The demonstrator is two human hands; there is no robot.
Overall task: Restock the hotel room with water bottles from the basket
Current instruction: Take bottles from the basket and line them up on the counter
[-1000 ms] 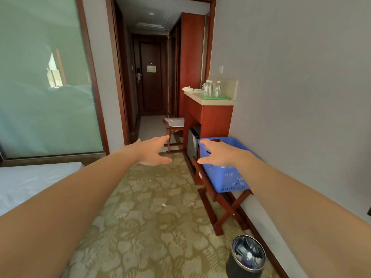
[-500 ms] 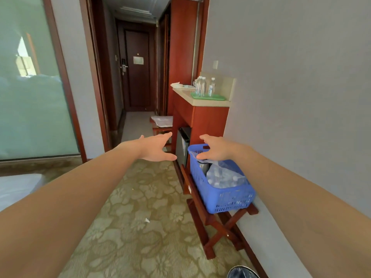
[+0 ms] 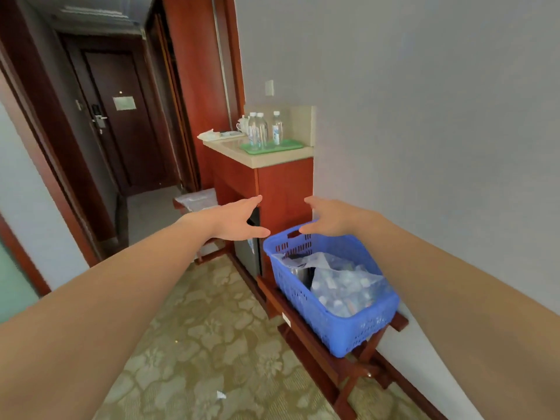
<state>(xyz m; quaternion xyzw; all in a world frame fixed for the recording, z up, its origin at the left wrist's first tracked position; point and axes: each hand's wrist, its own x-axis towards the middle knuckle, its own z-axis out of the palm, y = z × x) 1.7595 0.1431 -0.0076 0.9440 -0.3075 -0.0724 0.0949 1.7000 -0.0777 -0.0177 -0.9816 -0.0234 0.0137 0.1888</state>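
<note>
Blue plastic basket (image 3: 333, 325) sits on a wooden rack (image 3: 328, 359) by the wall, with bagged water bottles (image 3: 342, 289) inside. The left hand (image 3: 239, 221) and right hand (image 3: 328, 218) reach forward near its far end, fingers straight and apart, holding nothing. Beyond, three bottles (image 3: 260, 131) stand on a green tray (image 3: 288, 145) on the worktop (image 3: 272, 159).

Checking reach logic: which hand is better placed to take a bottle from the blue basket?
Right, probably. The right hand hovers open over the far rim of the blue basket; the left hand is off to its side.
</note>
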